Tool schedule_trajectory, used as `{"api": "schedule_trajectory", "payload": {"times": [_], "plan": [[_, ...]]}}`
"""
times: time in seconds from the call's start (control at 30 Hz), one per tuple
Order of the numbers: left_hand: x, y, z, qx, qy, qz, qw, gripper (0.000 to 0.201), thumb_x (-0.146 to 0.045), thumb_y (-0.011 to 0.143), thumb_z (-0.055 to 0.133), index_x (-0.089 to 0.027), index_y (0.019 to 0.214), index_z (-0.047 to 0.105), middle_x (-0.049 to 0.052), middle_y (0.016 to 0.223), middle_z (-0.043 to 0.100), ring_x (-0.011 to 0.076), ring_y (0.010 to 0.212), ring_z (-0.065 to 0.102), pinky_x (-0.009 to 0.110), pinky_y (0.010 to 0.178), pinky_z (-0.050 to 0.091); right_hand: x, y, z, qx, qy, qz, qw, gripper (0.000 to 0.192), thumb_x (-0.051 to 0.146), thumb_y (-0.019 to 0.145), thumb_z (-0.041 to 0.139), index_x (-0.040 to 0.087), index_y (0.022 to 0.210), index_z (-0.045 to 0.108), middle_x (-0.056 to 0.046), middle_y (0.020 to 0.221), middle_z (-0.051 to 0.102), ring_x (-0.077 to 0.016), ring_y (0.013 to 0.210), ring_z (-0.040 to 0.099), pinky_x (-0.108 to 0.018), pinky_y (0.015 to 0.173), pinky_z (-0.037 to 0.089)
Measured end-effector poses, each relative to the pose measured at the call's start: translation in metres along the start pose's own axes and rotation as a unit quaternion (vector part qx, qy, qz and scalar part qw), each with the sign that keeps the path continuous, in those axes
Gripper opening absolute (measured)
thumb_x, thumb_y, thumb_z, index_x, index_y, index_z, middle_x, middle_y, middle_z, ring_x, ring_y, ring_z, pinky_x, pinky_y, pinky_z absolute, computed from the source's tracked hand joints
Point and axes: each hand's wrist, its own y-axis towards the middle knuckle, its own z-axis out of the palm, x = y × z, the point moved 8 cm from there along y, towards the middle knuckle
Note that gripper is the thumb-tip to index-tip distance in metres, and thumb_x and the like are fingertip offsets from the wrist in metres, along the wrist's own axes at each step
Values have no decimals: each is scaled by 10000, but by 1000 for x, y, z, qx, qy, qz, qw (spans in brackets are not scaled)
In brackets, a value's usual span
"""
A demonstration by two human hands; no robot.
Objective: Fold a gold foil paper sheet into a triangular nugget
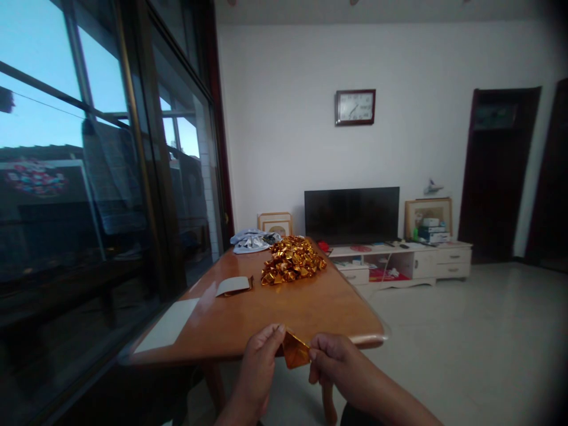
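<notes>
No text, label, brand or number can be read with certainty anywhere in the frame. The wall clock (355, 107), in the upper part of the frame right of centre, bears marks along its pale dial and a few small dark ones on the right half of its face, all too small and blurred to make out as numerals or letters. Toward the right of the frame, the stacked boxes (432, 233) on the white cabinet (423, 265) are too small for any print to be told.

The left hand (258, 362) and right hand (338, 358) are close together, both pinching, and the right arm (393, 392) is slanted.
</notes>
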Motion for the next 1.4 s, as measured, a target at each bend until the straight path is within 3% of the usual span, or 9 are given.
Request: {"api": "schedule_trajectory", "payload": {"times": [0.13,0.37,0.67,0.93,1.0,1.13,1.4], "plan": [[-4,-3,-5,-13,-5,7,1000,313,-456,851,645,-168,730,627,9,729,594,160,718,503,256,696,402,3,-1,6,12,19,-12,1000,269,430,904,533,184,825,607,-22,725,691,-152,645,608,-250,622,436],[-8,-5,-9,-35,-16,5,999,322,-468,834,661,-163,732,638,8,724,604,159,708,528,263,687,410,-9,1,6,-27,16,50,998,298,463,894,549,186,785,552,2,565,639,-116,471,513,-215,487,341],[-2,-4,-16,-65,-61,-4,996,291,-440,786,707,-153,752,669,9,714,629,148,677,558,259,655,434,11,-5,6,-6,13,11,1000,298,455,923,514,193,784,539,10,607,636,-125,560,522,-224,570,373],[-2,-5,-37,-139,-64,-41,987,534,-637,786,626,-118,895,689,82,777,702,202,699,647,325,679,496,-3,-5,1,-42,-1,37,998,258,406,902,521,186,775,564,13,562,627,-126,516,495,-232,536,349],[-5,-6,-35,-126,-54,-41,990,569,-677,790,598,-128,914,682,81,795,700,201,716,647,326,695,495,-3,-4,0,-47,-2,40,998,268,417,902,519,185,774,566,12,566,630,-126,518,502,-233,537,350],[-5,-7,-21,-53,-22,-27,998,378,-541,825,662,-165,815,627,3,720,621,140,681,565,263,675,438,-4,-3,0,-48,-5,39,998,283,425,905,519,178,776,573,11,561,629,-122,518,506,-232,537,345],[-4,-6,-25,-62,2,2,998,281,-425,863,632,-166,762,592,-18,697,545,126,673,469,248,663,404,-8,-6,7,7,38,52,998,260,408,889,537,170,794,576,-6,607,652,-118,528,499,-239,548,341]]}}
